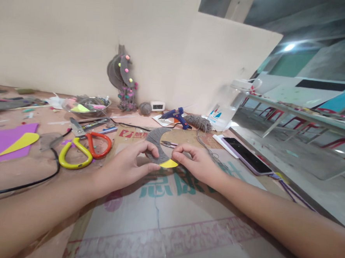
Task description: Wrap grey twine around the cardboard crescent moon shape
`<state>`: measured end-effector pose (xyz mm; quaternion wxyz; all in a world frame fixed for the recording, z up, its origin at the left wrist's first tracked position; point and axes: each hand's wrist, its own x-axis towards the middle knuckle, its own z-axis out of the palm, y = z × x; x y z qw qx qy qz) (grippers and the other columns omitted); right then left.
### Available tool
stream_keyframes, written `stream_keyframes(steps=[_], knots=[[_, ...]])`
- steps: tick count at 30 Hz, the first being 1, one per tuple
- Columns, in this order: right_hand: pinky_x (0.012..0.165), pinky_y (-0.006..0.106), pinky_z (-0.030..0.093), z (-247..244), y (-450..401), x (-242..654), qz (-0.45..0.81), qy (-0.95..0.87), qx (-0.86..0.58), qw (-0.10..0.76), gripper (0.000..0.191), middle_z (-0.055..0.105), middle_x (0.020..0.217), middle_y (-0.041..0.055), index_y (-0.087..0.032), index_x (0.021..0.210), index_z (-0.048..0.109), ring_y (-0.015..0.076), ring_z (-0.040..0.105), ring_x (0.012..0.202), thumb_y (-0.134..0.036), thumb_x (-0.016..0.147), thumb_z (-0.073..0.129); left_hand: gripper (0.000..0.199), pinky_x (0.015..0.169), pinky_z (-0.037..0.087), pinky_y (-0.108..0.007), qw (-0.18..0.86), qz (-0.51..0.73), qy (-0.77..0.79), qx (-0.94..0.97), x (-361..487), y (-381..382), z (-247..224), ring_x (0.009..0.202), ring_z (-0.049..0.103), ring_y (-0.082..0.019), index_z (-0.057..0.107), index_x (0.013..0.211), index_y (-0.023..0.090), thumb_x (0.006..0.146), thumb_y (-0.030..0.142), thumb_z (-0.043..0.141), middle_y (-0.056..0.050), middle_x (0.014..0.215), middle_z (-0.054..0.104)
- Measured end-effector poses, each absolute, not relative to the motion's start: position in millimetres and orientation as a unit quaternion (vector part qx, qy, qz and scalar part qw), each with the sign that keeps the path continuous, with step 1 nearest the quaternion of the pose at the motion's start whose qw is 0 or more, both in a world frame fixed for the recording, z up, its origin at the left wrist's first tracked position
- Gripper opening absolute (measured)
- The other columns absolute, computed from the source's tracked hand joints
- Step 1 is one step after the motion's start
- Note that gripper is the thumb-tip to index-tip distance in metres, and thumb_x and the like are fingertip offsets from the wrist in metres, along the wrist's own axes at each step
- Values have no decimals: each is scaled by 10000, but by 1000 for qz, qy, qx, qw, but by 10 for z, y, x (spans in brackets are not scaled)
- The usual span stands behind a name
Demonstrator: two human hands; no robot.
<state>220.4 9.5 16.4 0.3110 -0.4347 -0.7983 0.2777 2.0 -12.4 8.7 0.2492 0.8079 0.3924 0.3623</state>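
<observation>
A crescent (156, 143) wrapped in grey yarn is held above the cardboard sheet, with a yellow tip (169, 164) uncovered at its lower right end. My left hand (143, 158) grips the crescent's lower left side between thumb and fingers. At the yellow tip, my right hand (189, 159) is pinched, its fingertips close to the crescent's edge; what they hold is too small to make out. Small snips (169, 144) lie just behind the crescent. A strand of grey yarn (208, 146) runs from the yarn bundle (200, 123) down behind my right hand.
Large scissors (85, 149), purple sheets (8, 142) with a yellow piece and a black cable lie left. Behind stand a blue glue gun (177, 115), a yarn ball (145, 108), a small clock, a basket and a pompom decoration (124, 75). A phone (247, 155) lies right.
</observation>
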Motion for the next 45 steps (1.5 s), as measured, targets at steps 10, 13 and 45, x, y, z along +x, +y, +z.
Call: stream_keyframes(steps=[10, 13, 45], knots=[[654, 236, 420, 181, 77, 2188, 285, -786, -443, 326, 215, 609, 737, 8, -167, 757, 597, 126, 552, 690, -345, 836, 505, 120, 707, 404, -270, 266, 352, 414, 796, 54, -207, 170, 759, 512, -134, 526, 865, 216, 777, 273, 583, 24, 836, 554], [655, 237, 422, 189, 70, 2187, 273, -791, -440, 327, 216, 609, 730, 8, -165, 752, 602, 126, 557, 689, -340, 835, 507, 116, 705, 398, -264, 269, 352, 415, 795, 60, -211, 174, 759, 504, -129, 523, 865, 217, 778, 261, 586, 27, 834, 547], [596, 240, 394, 219, 5, 2139, 230, -794, -449, 339, 149, 600, 702, 2, -177, 798, 613, 126, 517, 643, -311, 803, 550, 204, 826, 397, -297, 249, 391, 432, 773, 3, -150, 164, 931, 493, -161, 512, 907, 221, 906, 216, 308, 0, 902, 543]])
